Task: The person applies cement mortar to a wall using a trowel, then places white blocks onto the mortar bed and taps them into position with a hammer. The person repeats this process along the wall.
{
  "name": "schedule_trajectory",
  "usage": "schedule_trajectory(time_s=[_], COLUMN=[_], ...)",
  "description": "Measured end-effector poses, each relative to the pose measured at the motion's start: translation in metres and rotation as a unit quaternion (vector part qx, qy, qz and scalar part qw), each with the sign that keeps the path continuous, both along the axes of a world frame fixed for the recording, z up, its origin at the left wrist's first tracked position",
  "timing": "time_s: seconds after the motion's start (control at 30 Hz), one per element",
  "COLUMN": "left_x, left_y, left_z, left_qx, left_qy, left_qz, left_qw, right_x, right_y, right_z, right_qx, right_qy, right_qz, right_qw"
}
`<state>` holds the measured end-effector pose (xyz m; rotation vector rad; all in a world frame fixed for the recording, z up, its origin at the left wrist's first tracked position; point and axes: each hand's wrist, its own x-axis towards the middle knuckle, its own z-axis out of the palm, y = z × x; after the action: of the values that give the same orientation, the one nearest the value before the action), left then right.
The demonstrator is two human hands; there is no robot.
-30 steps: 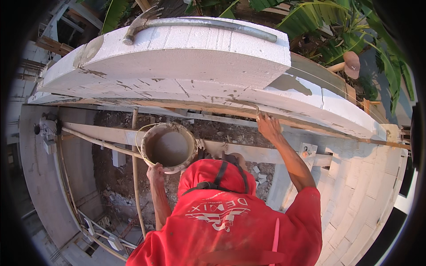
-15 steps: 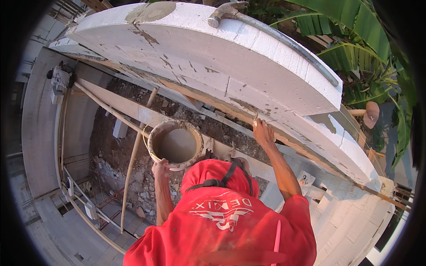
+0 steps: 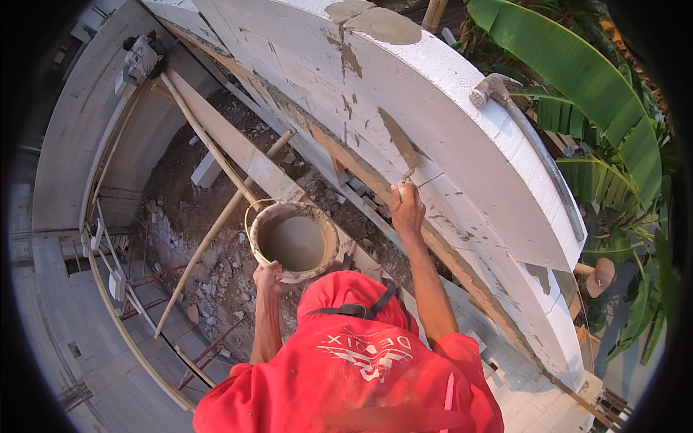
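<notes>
My left hand (image 3: 268, 278) grips the lower-left rim of a bucket (image 3: 326, 225) of grey, wet mortar, which has a wire handle. My right hand (image 3: 406, 209) holds a trowel (image 3: 397, 142) by its handle, its blade against or just over the face of the white block wall (image 3: 462, 159). Grey mortar smears (image 3: 382, 26) mark the top and face of that wall. A claw hammer (image 3: 538, 137) with a long metal handle lies along the top edge. A red hood and shirt fill the bottom of the view, between my forearms.
Another person (image 3: 144, 58) crouches at the top left. Poles (image 3: 209, 242) and a long plank (image 3: 281, 184) cross a rubble-strewn drop (image 3: 184, 180) below. Banana leaves (image 3: 563, 65) stand beyond the wall. A mallet-like tool (image 3: 599, 278) lies at the right.
The view has swung along the wall, which now runs more steeply diagonal. My right hand and trowel have moved up, with the blade now showing on the wall's face. The bucket stays held.
</notes>
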<state>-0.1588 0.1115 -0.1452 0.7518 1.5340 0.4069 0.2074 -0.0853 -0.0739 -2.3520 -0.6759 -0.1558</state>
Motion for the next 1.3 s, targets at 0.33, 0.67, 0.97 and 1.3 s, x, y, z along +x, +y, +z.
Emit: schedule_trajectory(time_s=[0.33, 0.67, 0.97, 1.3], left_x=[0.012, 0.057, 0.106, 0.131], left_y=[-0.033, -0.071, -0.137, -0.257], left_z=[0.018, 0.025, 0.024, 0.026], left_qx=[0.017, -0.015, 0.015, 0.049], left_qy=[0.123, 0.141, 0.157, -0.074], left_qz=[0.059, 0.025, -0.09, -0.126], left_qw=[0.99, 0.99, 0.983, 0.988], right_x=[0.06, 0.022, -0.043, -0.063], right_y=[0.057, -0.159, -0.216, -0.355], right_z=[-0.088, -0.09, -0.032, -0.001], right_qx=[-0.438, -0.337, -0.128, -0.233], right_qy=[0.121, 0.162, 0.114, 0.207], right_qz=[0.132, 0.251, 0.166, 0.137], right_qw=[0.881, 0.893, 0.971, 0.94])
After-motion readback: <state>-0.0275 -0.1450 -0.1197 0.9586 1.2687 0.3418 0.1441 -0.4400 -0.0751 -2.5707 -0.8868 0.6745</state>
